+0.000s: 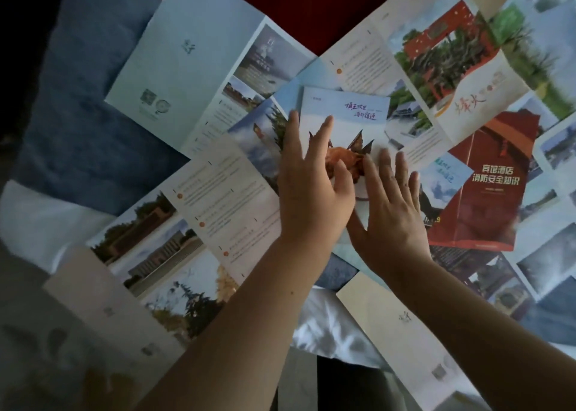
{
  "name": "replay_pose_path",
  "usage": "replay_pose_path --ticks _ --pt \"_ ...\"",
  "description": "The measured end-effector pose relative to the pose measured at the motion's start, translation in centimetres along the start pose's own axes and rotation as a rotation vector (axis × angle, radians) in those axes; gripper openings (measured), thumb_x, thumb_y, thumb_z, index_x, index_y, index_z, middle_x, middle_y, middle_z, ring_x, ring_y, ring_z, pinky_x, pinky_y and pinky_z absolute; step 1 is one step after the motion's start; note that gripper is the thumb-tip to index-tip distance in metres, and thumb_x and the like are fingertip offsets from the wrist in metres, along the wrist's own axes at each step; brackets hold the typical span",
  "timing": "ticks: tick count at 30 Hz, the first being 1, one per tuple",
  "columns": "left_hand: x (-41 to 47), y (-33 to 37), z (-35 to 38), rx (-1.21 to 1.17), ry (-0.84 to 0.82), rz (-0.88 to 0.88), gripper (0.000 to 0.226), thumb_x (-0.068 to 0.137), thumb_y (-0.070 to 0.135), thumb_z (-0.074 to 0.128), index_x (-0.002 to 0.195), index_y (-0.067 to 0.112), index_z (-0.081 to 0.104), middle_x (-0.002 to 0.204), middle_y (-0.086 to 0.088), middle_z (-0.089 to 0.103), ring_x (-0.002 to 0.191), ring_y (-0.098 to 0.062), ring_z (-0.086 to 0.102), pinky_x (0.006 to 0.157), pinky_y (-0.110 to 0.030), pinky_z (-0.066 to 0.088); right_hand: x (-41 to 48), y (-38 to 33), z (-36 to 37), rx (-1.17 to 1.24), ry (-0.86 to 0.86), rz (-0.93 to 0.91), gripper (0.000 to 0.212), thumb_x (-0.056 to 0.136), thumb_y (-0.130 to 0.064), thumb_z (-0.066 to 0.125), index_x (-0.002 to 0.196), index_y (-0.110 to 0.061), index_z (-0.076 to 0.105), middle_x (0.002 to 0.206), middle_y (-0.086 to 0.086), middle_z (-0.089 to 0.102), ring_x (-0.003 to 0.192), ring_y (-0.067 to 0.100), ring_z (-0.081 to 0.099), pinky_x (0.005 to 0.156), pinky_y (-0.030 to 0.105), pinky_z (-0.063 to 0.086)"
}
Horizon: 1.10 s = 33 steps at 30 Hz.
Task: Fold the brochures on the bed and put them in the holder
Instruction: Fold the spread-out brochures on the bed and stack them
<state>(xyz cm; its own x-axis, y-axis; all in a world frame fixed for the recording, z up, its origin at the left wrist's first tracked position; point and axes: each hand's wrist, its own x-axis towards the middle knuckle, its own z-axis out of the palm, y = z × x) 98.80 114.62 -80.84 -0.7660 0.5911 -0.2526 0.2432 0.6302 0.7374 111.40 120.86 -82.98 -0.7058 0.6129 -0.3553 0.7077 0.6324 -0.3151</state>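
Observation:
Several unfolded brochures lie spread over the bed. In the middle lies a folded light blue brochure [352, 114] with an orange roof picture on its cover. My left hand [311, 186] lies flat on its left part, fingers straight and pointing away from me. My right hand [392, 204] presses flat on its right part, fingers spread. The two hands touch near the thumbs. A red folded brochure [486, 192] lies just right of my right hand. No holder shows in this view.
A large pale brochure [193, 58] lies open at the upper left. Another with building photos [174, 239] lies at the lower left. A beige brochure [402, 329] sits under my right forearm. Blue bedding [78, 123] is at the left, red fabric [311, 8] at the top.

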Motion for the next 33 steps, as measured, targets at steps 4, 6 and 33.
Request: replay_pose_path --ticks 4,6,33 --pt "1.0 0.6 -2.4 -0.136 0.159 -0.066 0.051 0.098 0.003 0.061 0.146 0.018 0.056 0.165 -0.006 0.034 0.154 -0.018 0.027 0.097 0.008 0.026 0.9 -1.7 -0.3 0.079 -0.007 0.008 0.072 0.104 -0.041 0.051 0.163 -0.012 0.021 0.171 0.017 0.011 0.159 0.030 -0.006 0.128 0.042 -0.005" --pt "1.7 -0.1 -4.5 -0.126 0.204 -0.012 0.045 0.098 0.000 0.059 0.140 0.014 0.062 0.159 -0.006 0.044 0.148 -0.020 0.040 0.106 -0.004 0.036 1.5 -3.6 -0.2 0.087 -0.010 -0.035 0.070 0.105 -0.039 0.052 0.163 -0.013 0.022 0.171 0.016 0.015 0.160 0.029 -0.004 0.128 0.041 -0.005" --pt "2.4 -23.7 -22.7 0.530 0.155 -0.052 0.080 0.086 0.079 0.052 0.153 0.037 0.045 0.168 -0.009 0.025 0.155 -0.040 0.018 0.116 -0.064 0.027 7.0 -24.4 8.6 -0.381 -0.153 -0.299 0.074 0.104 -0.065 0.013 0.164 -0.030 -0.013 0.171 0.011 -0.020 0.156 0.034 -0.021 0.125 0.059 -0.008"
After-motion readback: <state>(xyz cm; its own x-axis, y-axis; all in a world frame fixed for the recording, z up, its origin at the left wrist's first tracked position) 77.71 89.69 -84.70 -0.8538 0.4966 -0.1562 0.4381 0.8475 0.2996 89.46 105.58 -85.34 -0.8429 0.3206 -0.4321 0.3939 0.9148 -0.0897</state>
